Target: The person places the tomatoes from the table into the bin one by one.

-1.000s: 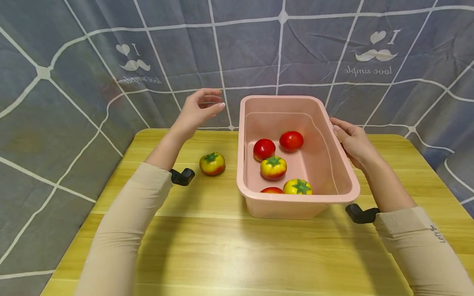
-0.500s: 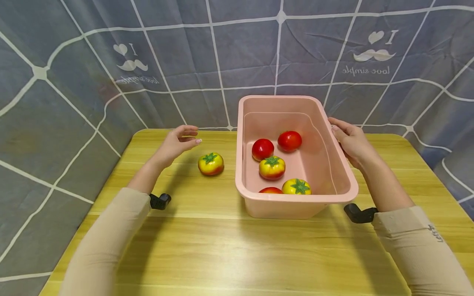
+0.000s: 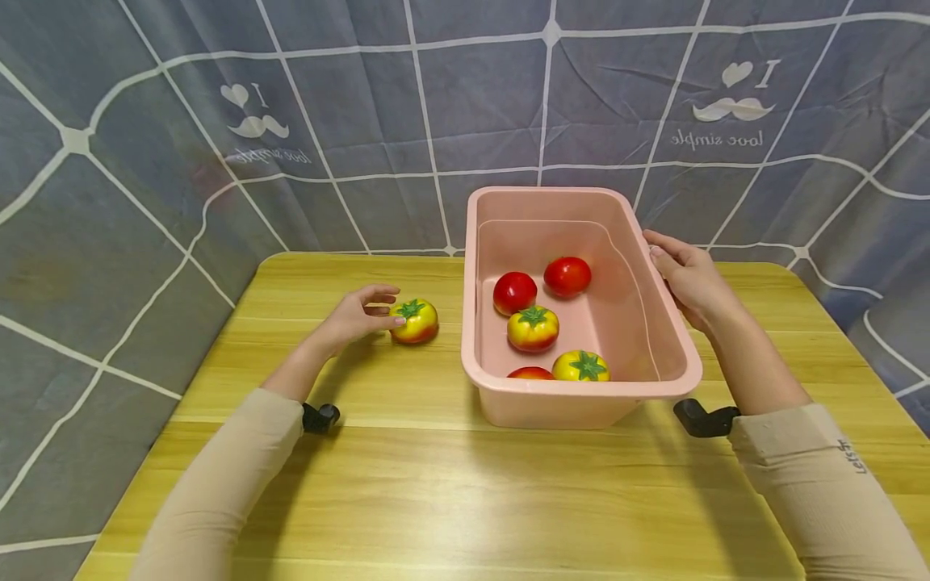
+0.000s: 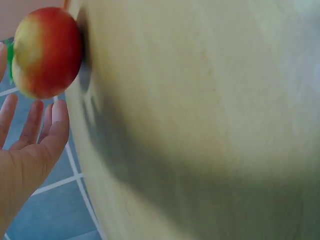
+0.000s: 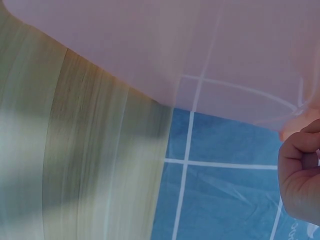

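My left hand (image 3: 353,318) is beside a glossy yellow-and-red tomato (image 3: 421,324) with a green star-shaped top, on the left of the table. In the head view the thumb overlaps the tomato's left side. The left wrist view shows the fingers (image 4: 60,116) spread and slightly bent, their tips right at the tomato. My right hand (image 3: 689,278) grips the right rim of a pink plastic bin (image 3: 581,390), thumb over the edge, other fingers partly hidden outside it. Inside lie two red tomatoes (image 3: 567,277), two yellow ones (image 3: 534,329), and another red one partly hidden by the front wall.
The wooden table (image 3: 407,492) spreads under everything, its rear edge against a grey-blue curtain (image 3: 487,105) with white lines. Black wrist cameras (image 3: 705,420) sit at both cuffs. The bin stands right of the lone tomato, with bare wood between them.
My left hand has come away from near the bin, swung left and lowered to the lone tomato. The right hand and the bin have stayed in place.
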Tool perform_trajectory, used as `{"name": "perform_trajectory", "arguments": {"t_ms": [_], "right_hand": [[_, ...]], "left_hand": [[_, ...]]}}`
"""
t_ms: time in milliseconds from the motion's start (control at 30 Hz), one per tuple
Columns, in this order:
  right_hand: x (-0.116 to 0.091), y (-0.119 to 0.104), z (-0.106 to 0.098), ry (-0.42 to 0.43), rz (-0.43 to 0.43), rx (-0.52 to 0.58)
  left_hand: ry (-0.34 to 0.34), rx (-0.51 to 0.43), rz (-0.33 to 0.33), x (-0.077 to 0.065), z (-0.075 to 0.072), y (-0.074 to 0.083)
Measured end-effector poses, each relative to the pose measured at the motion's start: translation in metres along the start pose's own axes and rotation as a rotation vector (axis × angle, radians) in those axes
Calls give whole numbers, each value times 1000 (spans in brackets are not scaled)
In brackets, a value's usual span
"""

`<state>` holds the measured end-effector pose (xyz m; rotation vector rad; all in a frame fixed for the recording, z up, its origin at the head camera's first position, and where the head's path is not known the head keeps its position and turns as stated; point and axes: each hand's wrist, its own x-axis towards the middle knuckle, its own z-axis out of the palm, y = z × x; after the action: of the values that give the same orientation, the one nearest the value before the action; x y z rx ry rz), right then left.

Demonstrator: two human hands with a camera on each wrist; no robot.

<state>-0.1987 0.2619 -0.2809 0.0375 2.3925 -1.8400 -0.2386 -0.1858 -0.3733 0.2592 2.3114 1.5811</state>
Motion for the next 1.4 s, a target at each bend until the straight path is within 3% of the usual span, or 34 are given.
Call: {"name": "perform_trajectory", "arguments": {"t_ms": [400, 767, 1100, 1400], "right_hand": [[2, -1, 0, 5, 1, -4], [3, -2, 1, 6, 0, 8], [2, -1, 0, 8, -2, 5], [1, 1, 0, 11, -6, 19]], "left_hand": [[-15, 18, -3, 6, 14, -5], [6, 15, 3, 8, 14, -2], [71, 17, 31, 6, 6, 21], [83, -1, 86, 1, 0, 55]]}}
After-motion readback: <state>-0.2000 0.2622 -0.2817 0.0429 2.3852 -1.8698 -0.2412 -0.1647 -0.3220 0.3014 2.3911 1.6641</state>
